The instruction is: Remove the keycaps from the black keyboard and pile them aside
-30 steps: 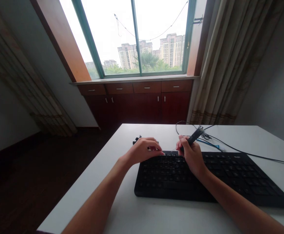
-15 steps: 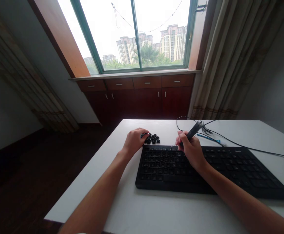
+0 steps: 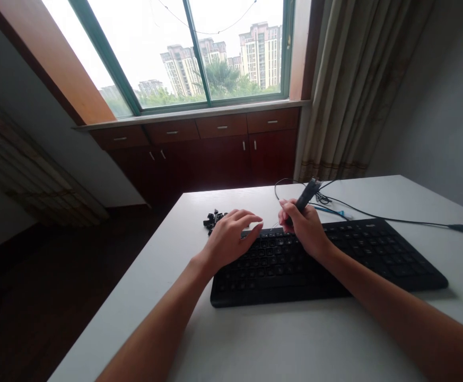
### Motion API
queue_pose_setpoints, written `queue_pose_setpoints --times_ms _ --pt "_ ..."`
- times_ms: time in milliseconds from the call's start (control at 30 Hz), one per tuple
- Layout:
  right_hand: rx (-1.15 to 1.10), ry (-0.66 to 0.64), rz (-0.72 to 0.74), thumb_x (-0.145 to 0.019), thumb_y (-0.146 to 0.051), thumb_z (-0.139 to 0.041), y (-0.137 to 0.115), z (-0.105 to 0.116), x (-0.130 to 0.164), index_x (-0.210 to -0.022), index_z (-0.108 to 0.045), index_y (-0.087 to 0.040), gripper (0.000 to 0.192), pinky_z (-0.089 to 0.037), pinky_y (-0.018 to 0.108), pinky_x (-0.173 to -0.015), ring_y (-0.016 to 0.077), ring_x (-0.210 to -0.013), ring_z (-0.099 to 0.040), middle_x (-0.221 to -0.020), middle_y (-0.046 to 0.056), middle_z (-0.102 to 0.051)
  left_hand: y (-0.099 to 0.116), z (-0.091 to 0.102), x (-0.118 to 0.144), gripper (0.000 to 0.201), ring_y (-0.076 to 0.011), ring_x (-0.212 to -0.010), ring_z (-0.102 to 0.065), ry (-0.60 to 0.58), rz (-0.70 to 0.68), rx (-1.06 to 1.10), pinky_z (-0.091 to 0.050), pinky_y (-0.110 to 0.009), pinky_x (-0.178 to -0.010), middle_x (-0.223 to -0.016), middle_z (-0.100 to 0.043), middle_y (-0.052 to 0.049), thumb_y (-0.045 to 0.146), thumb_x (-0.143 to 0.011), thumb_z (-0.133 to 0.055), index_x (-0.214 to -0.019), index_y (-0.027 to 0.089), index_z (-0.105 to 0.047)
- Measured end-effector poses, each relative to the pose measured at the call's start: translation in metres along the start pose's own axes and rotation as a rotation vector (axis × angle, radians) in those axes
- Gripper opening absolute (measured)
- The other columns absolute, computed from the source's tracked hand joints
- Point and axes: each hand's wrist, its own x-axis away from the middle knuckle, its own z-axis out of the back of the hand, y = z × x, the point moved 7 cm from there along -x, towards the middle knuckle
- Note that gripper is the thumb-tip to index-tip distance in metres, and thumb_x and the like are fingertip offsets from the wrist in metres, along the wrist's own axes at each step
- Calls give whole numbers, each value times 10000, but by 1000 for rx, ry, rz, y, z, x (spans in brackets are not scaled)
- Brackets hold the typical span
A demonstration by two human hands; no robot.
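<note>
A black keyboard lies on the white table. Its left part shows bare square key sockets, while the right part has its keys in place. My right hand is closed around the black handle of a keycap puller, whose thin wires reach down by the keyboard's top row. Over the keyboard's upper left corner hovers my left hand, thumb and fingers apart, with nothing visible between them. A small heap of black keycaps sits behind the left hand, partly hidden by it.
Thin black cables run across the back right of the table, with a blue strip beside them. Beyond the table stand red-brown cabinets under a window. A curtain hangs at the right.
My left hand has moved right, from the keycap heap to over the keyboard, and its fingers have opened. The right hand keeps its hold on the puller. The view has shifted somewhat.
</note>
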Motion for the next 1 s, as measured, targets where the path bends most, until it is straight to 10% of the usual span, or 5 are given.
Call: queue_pose_setpoints --times_ms 467,1000 --pt "-107 -22 -159 -900 -393 -616 -8 50 17 -492 -441 -202 484 -389 256 -461 128 -506 -530 -598 22 -581 44 -7 -5 543 -287 -1130 -590 -289 -248 -92 -485 -483 -991 -1261 -642 -99 560 -940 -592 -1361 223 -535" --pt "194 -339 -166 -999 -464 -536 -3 2 55 -616 -574 -181 479 -464 278 -551 146 -572 -563 -623 24 -600 44 -11 28 188 -197 -974 -653 -235 -289 30 -515 -354 -869 -1041 -749 -18 284 -1000 -577 -1144 220 -680"
